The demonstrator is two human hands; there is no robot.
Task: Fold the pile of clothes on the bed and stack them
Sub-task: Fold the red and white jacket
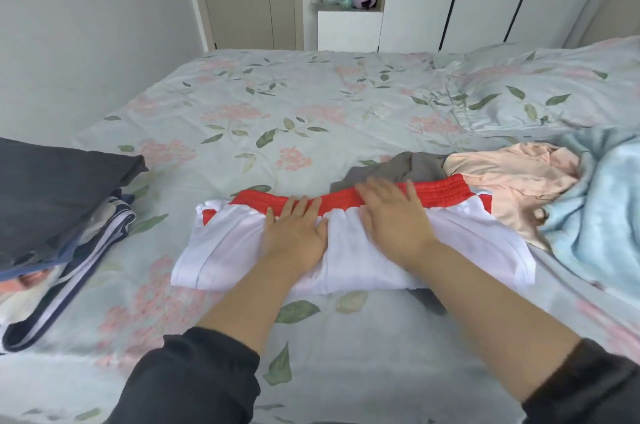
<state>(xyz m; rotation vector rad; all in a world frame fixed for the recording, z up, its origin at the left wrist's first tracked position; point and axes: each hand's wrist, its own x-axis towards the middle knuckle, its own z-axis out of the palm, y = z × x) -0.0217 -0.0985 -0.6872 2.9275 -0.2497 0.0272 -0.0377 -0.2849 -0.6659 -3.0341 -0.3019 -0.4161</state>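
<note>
- Both palms press flat, fingers straight: left hand (294,233) and right hand (394,219) on the white shorts (346,250) (red waistband on the far edge).
- Folded stack (52,209) sits well left; unfolded pile (512,177) touches the shorts' right edge.
- Open bed (277,105) beyond.

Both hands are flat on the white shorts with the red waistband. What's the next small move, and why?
Probably fold the white shorts in half sideways, right end over left. The left hand and right hand lie flat on them, the cloth looks smoothed, and they lie in a long strip, likely too wide for the folded stack at the left.
</note>
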